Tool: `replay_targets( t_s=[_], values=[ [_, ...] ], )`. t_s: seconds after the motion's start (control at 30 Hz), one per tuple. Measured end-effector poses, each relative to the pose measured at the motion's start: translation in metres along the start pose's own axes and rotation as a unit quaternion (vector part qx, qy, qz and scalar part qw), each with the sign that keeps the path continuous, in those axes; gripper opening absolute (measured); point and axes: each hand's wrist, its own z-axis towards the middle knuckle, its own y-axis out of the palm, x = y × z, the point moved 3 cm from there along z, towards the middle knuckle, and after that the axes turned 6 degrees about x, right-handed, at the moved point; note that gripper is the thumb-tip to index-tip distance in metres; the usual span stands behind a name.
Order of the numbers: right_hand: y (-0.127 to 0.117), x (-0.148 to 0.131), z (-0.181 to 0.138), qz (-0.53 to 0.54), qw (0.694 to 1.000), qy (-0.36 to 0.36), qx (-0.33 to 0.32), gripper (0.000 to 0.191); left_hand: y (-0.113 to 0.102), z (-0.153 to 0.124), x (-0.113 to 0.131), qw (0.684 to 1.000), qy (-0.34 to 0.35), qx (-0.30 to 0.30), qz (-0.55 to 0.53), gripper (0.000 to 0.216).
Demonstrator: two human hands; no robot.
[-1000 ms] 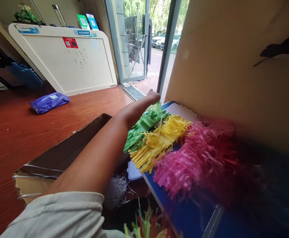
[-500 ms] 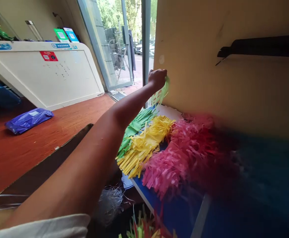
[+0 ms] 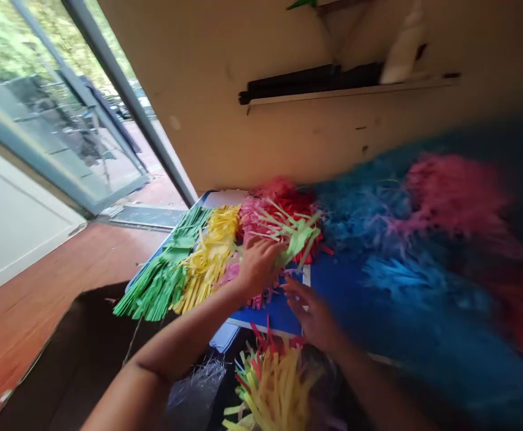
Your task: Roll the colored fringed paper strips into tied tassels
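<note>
My left hand (image 3: 261, 263) is closed on a bunch of pale green paper fringe (image 3: 301, 236), held above the pink and red fringe. Just below and to the right, my right hand (image 3: 313, 312) has its fingers apart, with nothing in it. On the blue table (image 3: 333, 278) lie rows of green fringe (image 3: 165, 269), yellow fringe (image 3: 212, 251) and red fringe (image 3: 297, 206). Nearest me, at the bottom, is a mixed bunch of yellow, red and green fringe (image 3: 279, 383).
Blue shredded fringe (image 3: 364, 197) and a blurred pink clump (image 3: 456, 194) spread along the right. A wall shelf (image 3: 351, 93) holds dark items and a white bottle (image 3: 405, 51). A dark open box (image 3: 73, 353) stands at lower left, near a glass door (image 3: 64, 126).
The view has swung right. My left hand has come back from the far left end with the pale green fringe, over the pink rows. My right hand has come into view.
</note>
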Motion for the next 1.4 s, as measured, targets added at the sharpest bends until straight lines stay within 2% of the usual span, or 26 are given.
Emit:
replay_targets(
  t_s=[0.07, 0.17, 0.23, 0.33, 0.43, 0.5, 0.57, 0.63, 0.7, 0.77, 0.8, 0.87, 0.93, 1.0, 1.1, 1.17, 1.23, 1.3, 1.4],
  values=[
    [-0.02, -0.003, -0.005, -0.096, 0.993, -0.04, 0.05, 0.019, 0.024, -0.022, 0.014, 0.999, 0.049, -0.017, -0.005, 0.033],
    [-0.042, 0.0, -0.006, -0.238, 0.956, -0.142, 0.099, 0.02, 0.049, -0.036, 0.028, 0.996, 0.076, -0.026, -0.038, 0.038],
    [-0.047, 0.01, -0.004, -0.261, 0.945, -0.175, 0.088, 0.027, 0.06, -0.036, 0.037, 0.993, 0.092, -0.002, -0.074, 0.038],
    [-0.05, 0.032, 0.003, -0.251, 0.953, -0.164, 0.051, 0.032, 0.069, -0.031, 0.049, 0.982, 0.15, 0.038, -0.11, 0.038],
    [-0.065, 0.043, 0.008, -0.249, 0.951, -0.18, 0.022, 0.025, 0.073, -0.029, 0.047, 0.971, 0.222, 0.017, -0.092, 0.037],
    [-0.084, 0.041, 0.008, -0.278, 0.94, -0.196, 0.039, 0.024, 0.069, -0.029, 0.033, 0.972, 0.223, -0.025, -0.065, 0.037],
    [-0.103, 0.037, 0.007, -0.322, 0.922, -0.206, 0.068, 0.025, 0.057, -0.029, 0.017, 0.983, 0.166, -0.059, -0.041, 0.044],
    [-0.113, 0.032, 0.005, -0.365, 0.903, -0.212, 0.086, 0.023, 0.039, -0.028, 0.012, 0.992, 0.092, -0.066, -0.047, 0.058],
    [-0.109, 0.029, 0.003, -0.4, 0.886, -0.214, 0.097, 0.017, 0.022, -0.026, 0.03, 0.991, 0.068, -0.059, -0.099, 0.07],
    [-0.095, 0.028, 0.003, -0.428, 0.875, -0.208, 0.093, 0.013, 0.014, -0.021, 0.068, 0.981, 0.111, -0.057, -0.151, 0.076],
    [-0.088, 0.027, 0.003, -0.437, 0.872, -0.203, 0.09, 0.012, 0.014, -0.018, 0.088, 0.979, 0.124, -0.055, -0.151, 0.073],
    [-0.079, 0.027, 0.005, -0.447, 0.869, -0.193, 0.091, 0.011, 0.021, -0.011, 0.118, 0.981, 0.132, -0.068, -0.121, 0.052],
    [-0.08, 0.026, 0.007, -0.444, 0.869, -0.195, 0.096, 0.01, 0.033, -0.008, 0.127, 0.982, 0.133, -0.101, -0.089, 0.044],
    [-0.089, 0.026, 0.007, -0.439, 0.869, -0.204, 0.1, 0.011, 0.044, -0.012, 0.114, 0.981, 0.131, -0.13, -0.059, 0.04],
    [-0.105, 0.029, 0.005, -0.436, 0.867, -0.212, 0.118, 0.016, 0.047, -0.024, 0.07, 0.984, 0.099, -0.151, 0.004, 0.025],
    [-0.11, 0.032, 0.003, -0.437, 0.863, -0.212, 0.137, 0.017, 0.037, -0.031, 0.04, 0.982, 0.043, -0.175, 0.061, 0.019],
    [-0.109, 0.034, 0.002, -0.441, 0.859, -0.215, 0.148, 0.016, 0.019, -0.035, 0.022, 0.975, -0.025, -0.189, 0.114, 0.021],
    [-0.103, 0.032, 0.003, -0.443, 0.856, -0.22, 0.151, 0.013, -0.001, -0.033, 0.028, 0.98, -0.042, -0.166, 0.105, 0.033],
    [-0.091, 0.024, 0.007, -0.437, 0.856, -0.232, 0.151, 0.012, -0.013, -0.024, 0.071, 0.992, 0.046, -0.114, -0.025, 0.053]
  ],
)
